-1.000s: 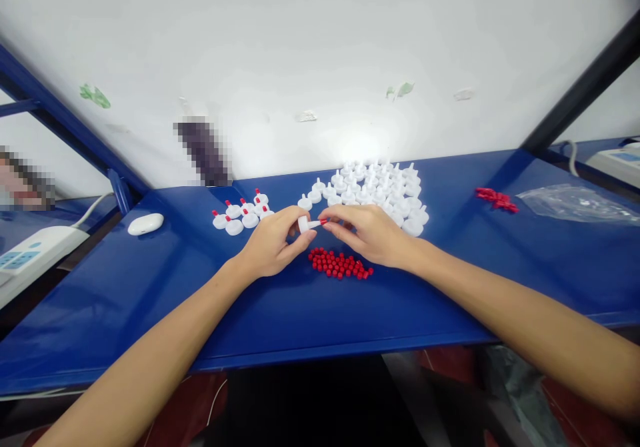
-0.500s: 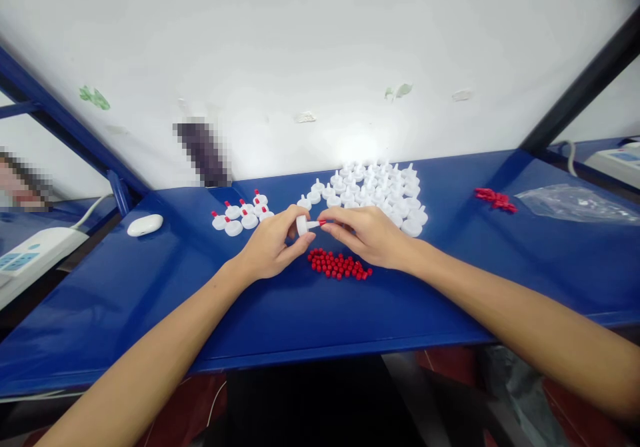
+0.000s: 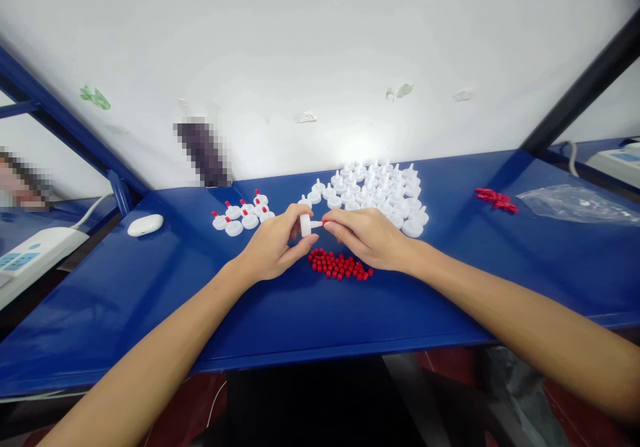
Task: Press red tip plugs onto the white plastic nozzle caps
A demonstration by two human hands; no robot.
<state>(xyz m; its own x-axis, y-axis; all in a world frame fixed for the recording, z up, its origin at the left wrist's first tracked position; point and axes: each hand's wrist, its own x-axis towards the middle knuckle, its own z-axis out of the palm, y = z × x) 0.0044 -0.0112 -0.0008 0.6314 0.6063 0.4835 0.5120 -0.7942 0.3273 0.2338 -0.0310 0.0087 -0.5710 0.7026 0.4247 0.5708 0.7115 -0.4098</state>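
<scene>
My left hand [image 3: 275,243] grips a white nozzle cap [image 3: 305,225] by its round base, with the spout pointing right. At the spout's end, my right hand [image 3: 367,233] pinches a small red tip [image 3: 325,222], mostly hidden by the fingers. Just below the hands lies a cluster of small red tips [image 3: 339,265]. Behind my right hand stand several white nozzle caps [image 3: 375,190] without red tips. To the left of my left hand, several white caps with red tips [image 3: 233,227] stand in a group.
The blue table [image 3: 310,323] meets a white wall. On the left are a white oval case [image 3: 145,225] and a power strip [image 3: 35,260]. Red pieces [image 3: 496,200] and a clear plastic bag [image 3: 575,203] lie on the right. Blue frame posts flank the table.
The white cap in my left hand has shifted slightly right and turned more side-on. My right fingers now cover more of the red tip.
</scene>
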